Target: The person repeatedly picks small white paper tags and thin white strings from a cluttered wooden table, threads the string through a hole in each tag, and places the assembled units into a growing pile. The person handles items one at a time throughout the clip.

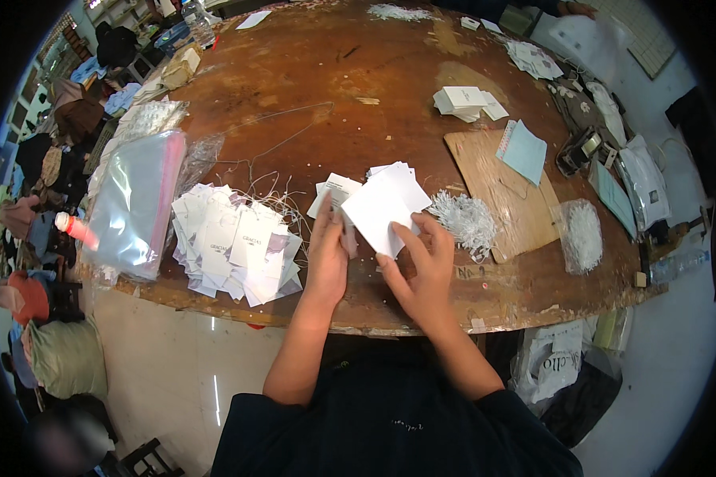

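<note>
A blank white card (pixel 374 208) is tilted in front of me, its lower edge between the thumb and fingers of my right hand (pixel 423 269). My left hand (pixel 330 253) stands on edge at the card's left side, fingers stretched upward and slightly blurred; it grips nothing that I can see. Behind the card lie more white cards (pixel 410 184) and a printed card (pixel 338 191). Left of my left hand spreads a heap of printed white hang tags (pixel 247 238) with strings (pixel 282 199). A bundle of white strings (pixel 463 222) lies just right of my right hand.
Clear plastic bags (pixel 135 203) lie at the table's left. On the right are a wooden board (pixel 525 215), a light-blue paper (pixel 523 151) and a bagged string bundle (pixel 582 237). A card stack (pixel 461 102) sits farther back. Another person's hand (pixel 578 9) shows at the far right.
</note>
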A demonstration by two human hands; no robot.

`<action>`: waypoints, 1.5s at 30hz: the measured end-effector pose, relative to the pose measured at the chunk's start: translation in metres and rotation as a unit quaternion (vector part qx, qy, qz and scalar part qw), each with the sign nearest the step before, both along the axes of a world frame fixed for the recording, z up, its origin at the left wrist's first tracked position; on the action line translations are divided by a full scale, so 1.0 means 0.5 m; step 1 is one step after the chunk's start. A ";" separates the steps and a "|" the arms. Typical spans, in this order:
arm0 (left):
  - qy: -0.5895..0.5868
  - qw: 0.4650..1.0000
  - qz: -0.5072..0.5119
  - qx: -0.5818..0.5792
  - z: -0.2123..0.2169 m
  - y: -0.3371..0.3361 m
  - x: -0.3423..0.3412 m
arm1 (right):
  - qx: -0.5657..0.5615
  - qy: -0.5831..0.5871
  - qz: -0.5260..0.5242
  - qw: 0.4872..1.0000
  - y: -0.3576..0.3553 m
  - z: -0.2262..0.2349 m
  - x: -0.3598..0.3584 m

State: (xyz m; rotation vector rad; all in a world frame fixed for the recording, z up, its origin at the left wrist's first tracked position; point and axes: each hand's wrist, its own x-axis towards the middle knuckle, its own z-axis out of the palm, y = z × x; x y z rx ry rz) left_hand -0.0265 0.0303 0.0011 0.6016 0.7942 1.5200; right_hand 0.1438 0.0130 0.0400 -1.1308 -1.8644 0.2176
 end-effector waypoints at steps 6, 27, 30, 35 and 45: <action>-0.008 0.999 0.028 -0.036 0.040 -0.011 0.035 | 0.003 -0.031 0.008 1.000 -0.011 -0.019 -0.015; 0.072 0.997 0.024 -0.029 0.009 -0.027 0.054 | 0.009 -0.082 0.000 0.997 -0.018 -0.045 -0.029; 0.080 0.996 0.017 -0.029 0.008 -0.026 0.054 | 0.008 -0.074 -0.003 0.997 -0.018 -0.045 -0.031; 0.069 0.997 0.025 -0.018 0.003 -0.027 0.058 | 0.007 -0.070 -0.004 0.997 -0.019 -0.045 -0.031; 0.077 0.997 0.020 -0.016 -0.005 -0.026 0.055 | 0.010 -0.065 -0.004 0.998 -0.018 -0.048 -0.032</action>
